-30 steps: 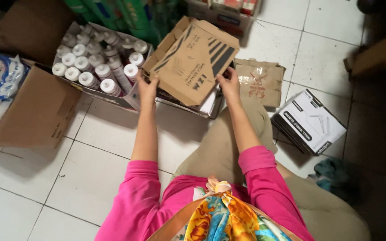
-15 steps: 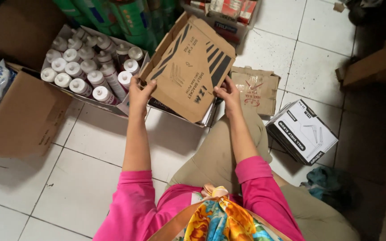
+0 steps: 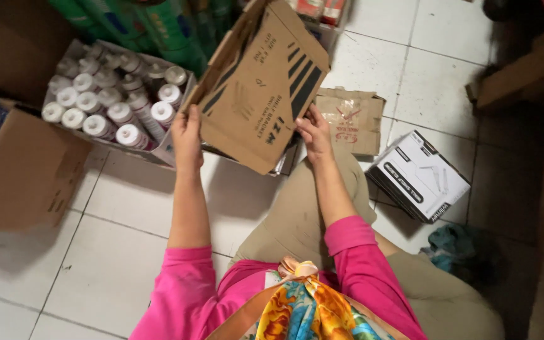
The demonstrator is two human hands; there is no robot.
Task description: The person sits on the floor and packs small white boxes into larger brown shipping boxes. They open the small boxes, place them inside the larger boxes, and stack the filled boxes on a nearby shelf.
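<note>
Left hand [image 3: 187, 129], right hand [image 3: 313, 131], gripping cardboard box [image 3: 259, 88]

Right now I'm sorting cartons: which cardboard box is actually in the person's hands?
The striped brown box, gripped by left hand and right hand; the others lie on the floor.

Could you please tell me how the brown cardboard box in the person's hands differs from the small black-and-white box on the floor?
The brown cardboard box is larger, lifted and tilted, gripped by the left hand and right hand; the small black-and-white box lies untouched on the white tiled floor. The brown box is plain cardboard with dark stripes, while the small one looks printed and glossy. The brown box has a flap standing open; the small one looks closed. Both are rectangular cartons.
</note>
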